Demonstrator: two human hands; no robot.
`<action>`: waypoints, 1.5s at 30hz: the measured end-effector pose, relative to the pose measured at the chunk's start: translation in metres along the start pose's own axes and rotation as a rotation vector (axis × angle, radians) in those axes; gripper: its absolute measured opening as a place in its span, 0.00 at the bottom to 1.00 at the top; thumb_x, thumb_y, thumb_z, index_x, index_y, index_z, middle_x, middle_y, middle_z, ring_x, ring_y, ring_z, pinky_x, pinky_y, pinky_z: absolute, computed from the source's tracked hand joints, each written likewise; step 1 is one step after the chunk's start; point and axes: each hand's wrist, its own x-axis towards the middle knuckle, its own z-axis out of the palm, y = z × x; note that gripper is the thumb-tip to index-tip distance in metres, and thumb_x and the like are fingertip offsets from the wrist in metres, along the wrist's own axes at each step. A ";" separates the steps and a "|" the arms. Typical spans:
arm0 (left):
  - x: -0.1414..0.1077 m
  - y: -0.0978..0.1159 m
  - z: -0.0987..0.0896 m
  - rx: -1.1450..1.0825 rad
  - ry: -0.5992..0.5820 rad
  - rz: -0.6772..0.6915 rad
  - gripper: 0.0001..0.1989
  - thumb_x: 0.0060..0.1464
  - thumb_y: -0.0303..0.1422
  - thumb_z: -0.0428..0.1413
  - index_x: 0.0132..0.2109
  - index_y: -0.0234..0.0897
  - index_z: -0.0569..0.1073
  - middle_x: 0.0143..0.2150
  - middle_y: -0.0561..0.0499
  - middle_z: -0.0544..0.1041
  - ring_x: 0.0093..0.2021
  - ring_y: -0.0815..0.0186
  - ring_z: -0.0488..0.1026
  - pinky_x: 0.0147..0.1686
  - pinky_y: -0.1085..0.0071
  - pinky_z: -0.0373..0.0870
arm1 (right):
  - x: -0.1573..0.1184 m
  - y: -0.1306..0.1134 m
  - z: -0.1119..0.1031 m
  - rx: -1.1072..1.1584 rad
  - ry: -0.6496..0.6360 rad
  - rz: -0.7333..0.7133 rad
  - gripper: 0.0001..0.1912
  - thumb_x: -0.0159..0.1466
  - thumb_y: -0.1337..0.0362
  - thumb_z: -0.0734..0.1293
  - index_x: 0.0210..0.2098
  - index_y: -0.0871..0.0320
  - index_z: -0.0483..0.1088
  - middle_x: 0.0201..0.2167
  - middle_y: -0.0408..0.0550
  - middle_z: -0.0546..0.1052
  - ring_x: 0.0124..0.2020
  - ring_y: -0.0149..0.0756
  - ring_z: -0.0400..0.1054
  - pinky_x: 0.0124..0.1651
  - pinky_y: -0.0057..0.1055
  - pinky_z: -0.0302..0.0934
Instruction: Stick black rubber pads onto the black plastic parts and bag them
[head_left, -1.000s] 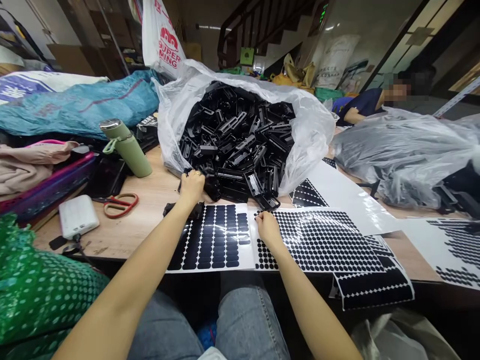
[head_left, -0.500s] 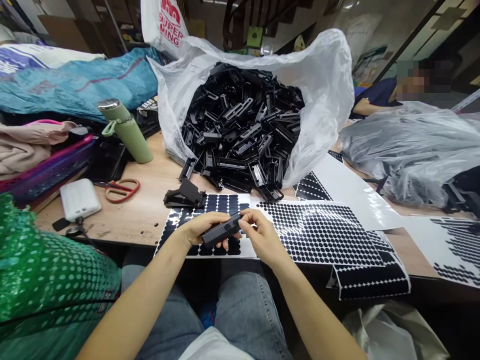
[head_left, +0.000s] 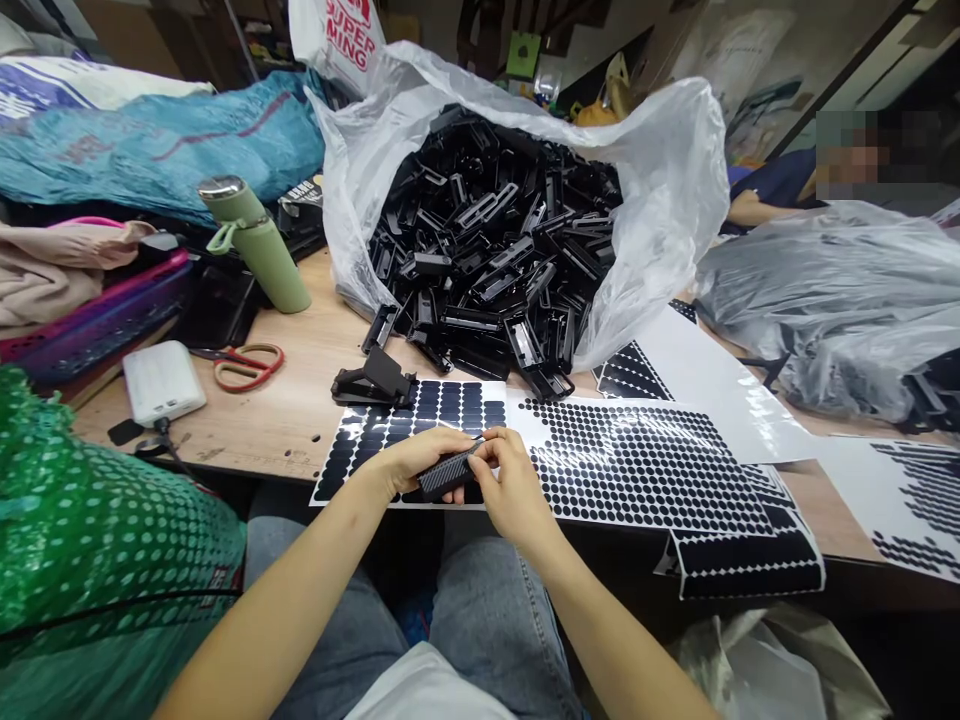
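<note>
My left hand (head_left: 409,462) is closed around a small black plastic part (head_left: 444,477) with a ribbed, carbon-look face, held just above the table's front edge. At the part's right end, the thumb and fingers of my right hand (head_left: 516,490) are pinched together on it; whatever lies between those fingertips is hidden. Beneath the hands is a sheet of black oblong stickers (head_left: 352,465). A sheet of round black stickers (head_left: 630,460) lies to the right. Just beyond the oblong stickers, a black hinged part (head_left: 375,380) rests on the table.
A big clear plastic bag (head_left: 660,190) full of black plastic parts (head_left: 495,250) stands open behind the sheets. Leftward are scissors (head_left: 251,367), a white power bank (head_left: 161,382), a green bottle (head_left: 262,250) and a green sack (head_left: 112,540). A person sits far right behind a grey bag (head_left: 840,290).
The view has shifted slightly. My right fingers have curled in closer over the end of the black plastic part, and the part shows less of its upper end. Both hands stay together.
</note>
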 end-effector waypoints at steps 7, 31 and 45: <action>-0.007 0.001 0.001 -0.043 0.089 -0.057 0.12 0.48 0.36 0.54 0.39 0.34 0.68 0.35 0.43 0.77 0.28 0.63 0.75 0.24 0.72 0.69 | 0.065 0.049 -0.002 -0.359 0.228 0.184 0.11 0.58 0.61 0.60 0.37 0.61 0.62 0.38 0.55 0.67 0.40 0.41 0.63 0.44 0.38 0.57; -0.021 -0.017 -0.006 -0.116 0.446 0.000 0.10 0.54 0.34 0.49 0.33 0.29 0.67 0.22 0.43 0.76 0.20 0.66 0.73 0.15 0.78 0.66 | 0.088 0.049 0.018 -0.558 0.202 0.372 0.11 0.56 0.68 0.62 0.39 0.66 0.65 0.40 0.67 0.68 0.38 0.47 0.67 0.39 0.39 0.58; -0.020 -0.017 -0.004 -0.104 0.479 -0.026 0.10 0.55 0.35 0.48 0.35 0.29 0.66 0.23 0.43 0.76 0.17 0.69 0.72 0.16 0.79 0.67 | 0.084 0.044 0.018 -0.427 0.260 0.430 0.10 0.56 0.68 0.61 0.37 0.66 0.65 0.40 0.66 0.69 0.41 0.48 0.66 0.41 0.37 0.55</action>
